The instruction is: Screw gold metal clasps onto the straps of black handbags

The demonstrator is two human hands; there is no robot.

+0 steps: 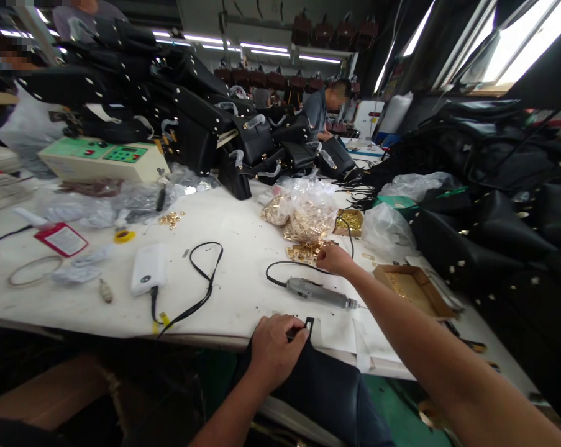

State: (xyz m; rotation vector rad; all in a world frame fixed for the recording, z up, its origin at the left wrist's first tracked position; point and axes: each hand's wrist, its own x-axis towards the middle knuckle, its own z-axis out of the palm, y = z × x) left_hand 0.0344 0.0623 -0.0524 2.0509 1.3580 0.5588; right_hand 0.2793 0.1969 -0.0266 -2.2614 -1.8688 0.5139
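A worker at a crowded worktop [243, 230] pinches the slotted tab of a black bag [327, 391] between the thumb and fingers of the left hand [275, 347], a grip that seems meant to steady the flap end at the near edge. The bag lies just below that hand, its smooth, dull surface leather-like and softly folded, its body dropping past the edge.

The right hand [335, 257] reaches farther out, fingers drawn close together over a loose heap of gold metal pieces [299, 250]; whether one is in its grasp cannot be told. The shiny, flat bits spill beside a crinkled clear plastic bag [310, 211] packed with more, probably poured out for easy picking.

Between the hands rests a grey corded screwdriver [317, 292], a slim cylinder lying crosswise, presumably set there to be within quick reach. A shallow cardboard tray [424, 288] to the right of the right hand holds small gold parts, its walls perhaps there to stop them scattering. Beyond both hands, black bags [256, 143] with plastic-wrapped handles lie heaped.
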